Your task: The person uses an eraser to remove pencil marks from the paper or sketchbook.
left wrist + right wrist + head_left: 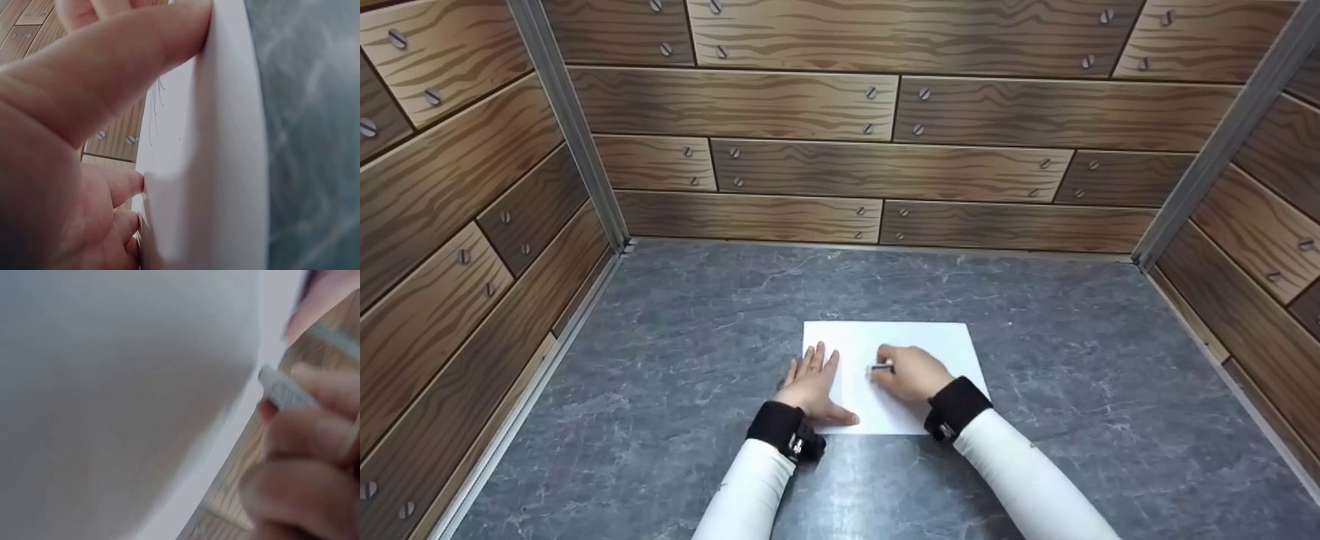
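A white sheet of paper (pixel 911 337) lies on the grey table. My left hand (pixel 808 391) rests on its left part with fingers spread, and the thumb (pixel 169 34) presses near the front edge. Several thin dark lines (pixel 157 112) show on the paper in the left wrist view. Over the middle of the sheet, my right hand (pixel 913 373) pinches a short, whitish stick (pixel 286 391) with printed lettering and a dark end. The stick's end is close over the paper and blurred in the head view; I cannot tell its exact kind.
The grey marbled tabletop (pixel 697 330) spreads around the sheet. Wood-patterned walls (pixel 810 169) enclose it at the back and both sides, with metal corner posts (pixel 577 127) at the back. Each wrist wears a black strap (pixel 960 405) with a small camera.
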### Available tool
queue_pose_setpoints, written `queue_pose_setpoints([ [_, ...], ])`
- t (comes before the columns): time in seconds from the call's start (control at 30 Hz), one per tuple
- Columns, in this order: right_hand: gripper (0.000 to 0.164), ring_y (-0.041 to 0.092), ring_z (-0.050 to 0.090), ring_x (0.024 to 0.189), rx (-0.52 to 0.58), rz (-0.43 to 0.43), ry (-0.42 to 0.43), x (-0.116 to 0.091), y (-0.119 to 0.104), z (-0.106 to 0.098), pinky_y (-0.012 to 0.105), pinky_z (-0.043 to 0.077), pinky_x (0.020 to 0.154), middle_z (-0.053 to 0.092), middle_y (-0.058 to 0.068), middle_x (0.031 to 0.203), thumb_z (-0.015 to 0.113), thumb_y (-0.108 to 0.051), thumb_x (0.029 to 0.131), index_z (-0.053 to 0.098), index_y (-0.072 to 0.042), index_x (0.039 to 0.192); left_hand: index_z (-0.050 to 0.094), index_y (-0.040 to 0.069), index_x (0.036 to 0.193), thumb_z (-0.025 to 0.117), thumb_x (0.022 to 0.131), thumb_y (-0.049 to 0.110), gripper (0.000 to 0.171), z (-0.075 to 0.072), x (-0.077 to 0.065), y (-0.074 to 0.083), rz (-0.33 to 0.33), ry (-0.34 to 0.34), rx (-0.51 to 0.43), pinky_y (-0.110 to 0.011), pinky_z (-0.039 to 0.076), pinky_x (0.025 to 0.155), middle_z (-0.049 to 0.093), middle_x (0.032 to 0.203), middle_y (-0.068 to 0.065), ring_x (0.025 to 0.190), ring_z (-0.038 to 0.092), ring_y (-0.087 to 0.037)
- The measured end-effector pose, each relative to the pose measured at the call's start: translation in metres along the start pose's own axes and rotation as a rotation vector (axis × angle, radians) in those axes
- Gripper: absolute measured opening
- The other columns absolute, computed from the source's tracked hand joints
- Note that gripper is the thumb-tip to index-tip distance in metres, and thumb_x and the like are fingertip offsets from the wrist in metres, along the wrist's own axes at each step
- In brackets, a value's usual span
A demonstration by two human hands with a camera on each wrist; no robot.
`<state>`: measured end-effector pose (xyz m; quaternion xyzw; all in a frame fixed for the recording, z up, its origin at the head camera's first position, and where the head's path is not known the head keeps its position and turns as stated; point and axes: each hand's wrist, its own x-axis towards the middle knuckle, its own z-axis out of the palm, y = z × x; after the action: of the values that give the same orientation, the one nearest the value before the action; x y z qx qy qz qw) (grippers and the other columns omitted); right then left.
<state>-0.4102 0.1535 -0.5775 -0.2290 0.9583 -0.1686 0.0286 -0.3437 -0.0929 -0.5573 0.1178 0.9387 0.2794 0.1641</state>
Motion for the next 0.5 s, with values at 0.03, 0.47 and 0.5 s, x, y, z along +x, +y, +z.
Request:
queue_pose_setpoints([
  [0.03,0.021,0.018,0.069,0.078,0.007,-0.032,-0.017,-0.0002,-0.0022,0.0012,0.043,0.062,0.078,0.082,0.004,0.092,0.080,-0.036,0.111,0.076,-0.015,0.110,0.023,-0.001,0.186,0.098,0.094,0.047,0.128,-0.0002,0.0000,0.0001,0.001,0.004,-0.001,-0.068,0.004,0.152,0.005,0.197,-0.029,0.187,0.003,-0.047],
  [0.47,0.021,0.033,0.081,0.092,-0.042,0.102,0.067,-0.0007,0.0031,-0.0015,0.054,0.068,0.089,0.085,0.013,0.101,0.078,-0.032,0.113,0.075,-0.011,0.112,0.023,-0.001,0.186,0.098,0.094,0.046,0.128,0.0024,-0.0011,-0.0006,0.009,0.003,-0.022,-0.068,0.004,0.152,0.005,0.197,-0.029,0.187,0.003,-0.047],
  [0.5,0.021,0.030,0.079,0.087,-0.028,0.061,0.048,-0.0008,0.0016,0.0002,0.051,0.067,0.086,0.084,0.011,0.097,0.078,-0.033,0.112,0.075,-0.012,0.110,0.023,-0.001,0.186,0.099,0.094,0.046,0.128,0.0023,-0.0012,-0.0009,0.008,0.005,-0.021,-0.068,0.004,0.152,0.005,0.197,-0.029,0.187,0.003,-0.047],
])
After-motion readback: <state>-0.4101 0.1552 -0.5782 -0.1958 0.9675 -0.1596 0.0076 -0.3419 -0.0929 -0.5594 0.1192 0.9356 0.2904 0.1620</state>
